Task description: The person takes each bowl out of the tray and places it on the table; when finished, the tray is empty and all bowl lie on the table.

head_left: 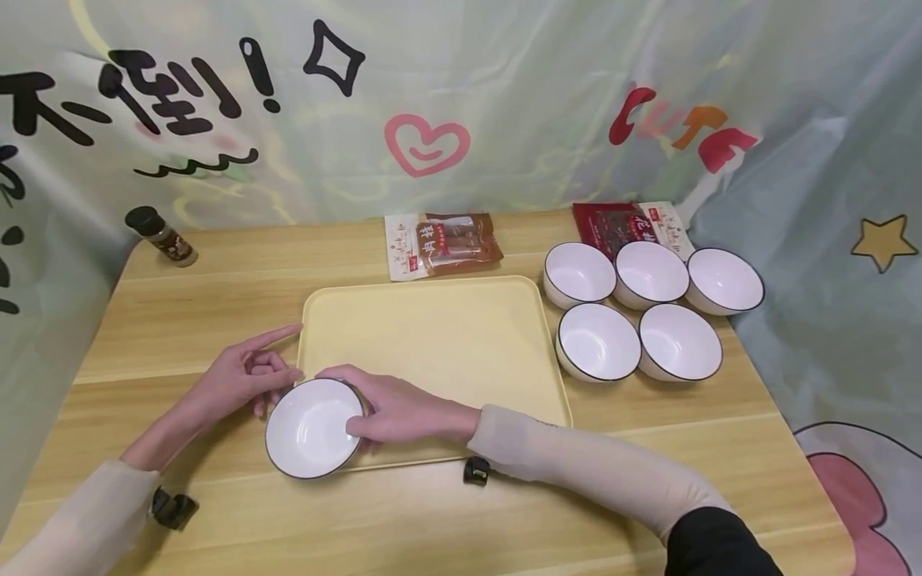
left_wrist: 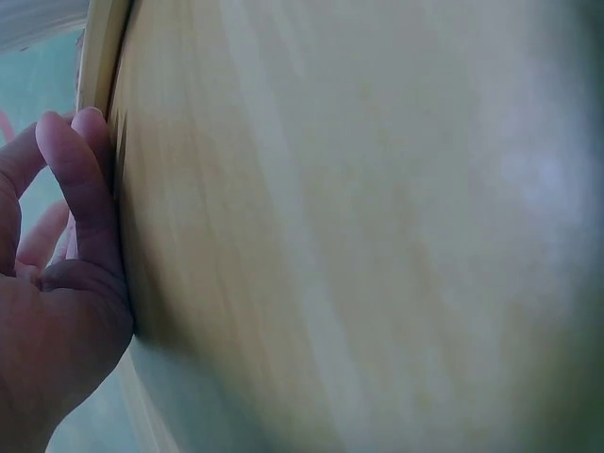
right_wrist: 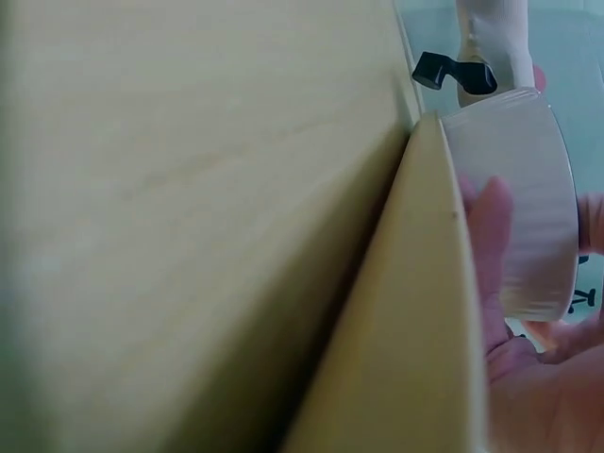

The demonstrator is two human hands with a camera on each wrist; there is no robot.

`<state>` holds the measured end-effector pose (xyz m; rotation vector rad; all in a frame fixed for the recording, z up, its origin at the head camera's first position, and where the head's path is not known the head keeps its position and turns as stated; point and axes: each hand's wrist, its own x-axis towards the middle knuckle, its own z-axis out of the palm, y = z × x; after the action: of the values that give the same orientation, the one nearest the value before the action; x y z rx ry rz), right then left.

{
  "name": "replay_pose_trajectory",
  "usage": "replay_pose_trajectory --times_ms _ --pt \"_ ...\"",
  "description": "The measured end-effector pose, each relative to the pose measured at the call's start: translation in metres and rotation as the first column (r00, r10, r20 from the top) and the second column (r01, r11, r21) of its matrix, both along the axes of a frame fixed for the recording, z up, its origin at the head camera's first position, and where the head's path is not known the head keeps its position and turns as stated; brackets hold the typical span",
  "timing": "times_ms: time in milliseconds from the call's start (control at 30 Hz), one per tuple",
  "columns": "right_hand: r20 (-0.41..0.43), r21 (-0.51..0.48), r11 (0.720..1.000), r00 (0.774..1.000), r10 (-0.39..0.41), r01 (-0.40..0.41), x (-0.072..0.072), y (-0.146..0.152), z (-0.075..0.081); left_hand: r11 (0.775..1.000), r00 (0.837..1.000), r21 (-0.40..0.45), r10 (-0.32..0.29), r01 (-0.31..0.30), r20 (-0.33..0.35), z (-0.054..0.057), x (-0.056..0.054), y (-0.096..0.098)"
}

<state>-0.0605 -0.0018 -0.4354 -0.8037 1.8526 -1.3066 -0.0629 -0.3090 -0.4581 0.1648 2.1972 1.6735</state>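
Note:
My right hand (head_left: 399,404) grips a white bowl (head_left: 310,432) with a dark rim, thumb inside and fingers round the outer wall. The bowl overlaps the front left corner of the pale yellow tray (head_left: 432,336) in the head view. In the right wrist view the bowl (right_wrist: 519,203) stands sideways beyond the tray's edge (right_wrist: 415,311). My left hand (head_left: 248,372) is at the tray's left edge, index finger stretched toward the rim and the other fingers loosely bent beside the bowl. The left wrist view has this hand (left_wrist: 66,264) low by the wooden table (left_wrist: 311,226).
Several white bowls (head_left: 598,342) stand in two rows right of the tray. Behind the tray lies a brown food packet (head_left: 450,244), and a red packet (head_left: 619,228) lies behind the bowls. A black-capped bottle (head_left: 164,238) is at the back left. A printed curtain (head_left: 504,96) hangs behind.

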Motion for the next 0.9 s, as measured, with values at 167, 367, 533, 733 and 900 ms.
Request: replay_pose_trajectory --times_ms 167,367,533,733,900 --pt "-0.013 -0.005 1.0 0.999 -0.03 0.03 0.002 0.0 0.003 1.0 1.0 -0.018 0.004 -0.004 0.003 0.0 -0.001 0.0" --pt "-0.059 0.019 0.998 0.996 -0.061 0.062 0.002 0.007 0.005 1.0 1.0 -0.02 -0.003 0.003 0.001 -0.001 0.0 -0.003" --pt "-0.044 0.008 0.994 0.993 -0.106 0.106 -0.002 0.019 0.007 0.999 1.0 -0.033 -0.001 0.001 0.008 0.0 -0.001 -0.002" --pt "-0.048 -0.024 0.991 0.989 -0.136 0.135 -0.006 0.038 0.017 1.0 1.0 -0.031 -0.002 0.003 0.013 0.0 0.0 -0.001" --pt "-0.116 -0.017 0.989 0.983 -0.146 0.145 -0.01 0.056 0.03 1.0 1.0 -0.01 -0.003 0.003 0.01 0.002 0.001 0.001"
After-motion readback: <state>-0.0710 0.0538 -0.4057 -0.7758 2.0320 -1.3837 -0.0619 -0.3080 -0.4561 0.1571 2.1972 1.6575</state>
